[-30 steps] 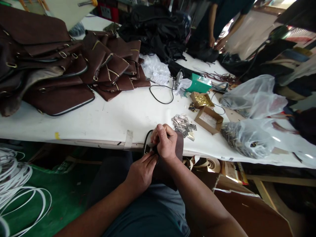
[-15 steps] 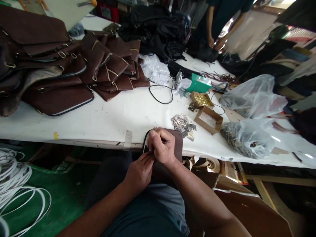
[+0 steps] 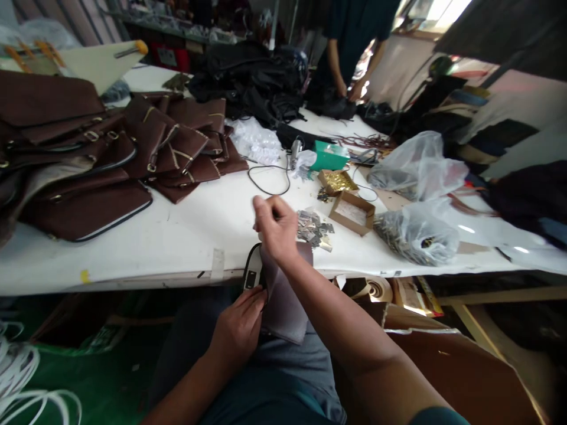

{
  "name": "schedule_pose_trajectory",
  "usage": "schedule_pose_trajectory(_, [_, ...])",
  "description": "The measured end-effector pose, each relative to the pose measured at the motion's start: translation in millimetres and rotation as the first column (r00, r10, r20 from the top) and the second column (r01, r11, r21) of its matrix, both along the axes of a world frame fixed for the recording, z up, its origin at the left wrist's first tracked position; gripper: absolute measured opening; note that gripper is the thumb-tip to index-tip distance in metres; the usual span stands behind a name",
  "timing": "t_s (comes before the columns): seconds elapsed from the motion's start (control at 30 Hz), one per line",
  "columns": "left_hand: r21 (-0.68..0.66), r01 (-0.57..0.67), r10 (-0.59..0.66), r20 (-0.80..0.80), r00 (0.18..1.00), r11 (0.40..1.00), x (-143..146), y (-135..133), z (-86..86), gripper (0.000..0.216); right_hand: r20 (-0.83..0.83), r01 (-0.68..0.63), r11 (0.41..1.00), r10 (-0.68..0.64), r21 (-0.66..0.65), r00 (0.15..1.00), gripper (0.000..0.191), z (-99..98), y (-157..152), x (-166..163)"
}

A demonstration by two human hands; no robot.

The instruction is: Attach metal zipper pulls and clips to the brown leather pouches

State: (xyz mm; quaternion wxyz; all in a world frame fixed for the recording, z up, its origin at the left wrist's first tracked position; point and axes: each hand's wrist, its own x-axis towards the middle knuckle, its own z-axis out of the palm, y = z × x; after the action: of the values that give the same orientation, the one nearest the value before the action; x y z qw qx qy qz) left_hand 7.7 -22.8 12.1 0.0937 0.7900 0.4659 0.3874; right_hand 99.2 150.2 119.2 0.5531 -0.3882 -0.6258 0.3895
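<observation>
My left hand grips the lower edge of a brown leather piece that hangs from the table's front edge down to my lap. A small metal plate with a slot sits on the piece near its black-piped rim. My right hand is lifted above the piece, fingers curled together in a loose pinch; whether anything is in it I cannot see. A heap of small silver metal plates lies on the white table just right of that hand.
Stacked brown leather bags fill the table's left. Two small cardboard boxes, one with gold fittings, a green box, a black cable and plastic bags lie to the right. Another person stands at the far end.
My right hand has let go of the leather piece and risen toward the silver plates. The camera has tilted, shifting the table view left and down. My left hand still holds the piece.
</observation>
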Motion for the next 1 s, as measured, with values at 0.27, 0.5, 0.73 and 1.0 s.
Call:
schedule_pose_trajectory(0.27, [0.132, 0.304, -0.273, -0.213, 0.938, 0.943, -66, 14, 36.2, 0.05, 0.759, -0.292, 0.956, 0.19, 0.001, 0.623, 0.074, -1.1, -12, 42])
schedule_pose_trajectory(0.5, [0.104, 0.613, -0.534, -0.394, 0.748, 0.783, -86, 35, 64.0, 0.055, 0.713, -0.353, 0.886, 0.455, -0.301, 0.533, 0.023, -13.5, -86, 133])
schedule_pose_trajectory(0.73, [-0.235, 0.064, -0.086, -0.085, 0.993, 0.97, -50, 25, 72.1, 0.041, 0.304, -0.326, 0.893, 0.418, -0.311, 0.856, 0.023, -45.8, -134, 163])
schedule_pose_trajectory(1.0, [-0.716, 0.026, -0.154, -0.115, 0.981, 0.697, -42, 46, 65.9, 0.038, 0.164, 0.323, 0.873, -0.281, -0.364, 0.945, 0.03, -70.3, -146, 217])
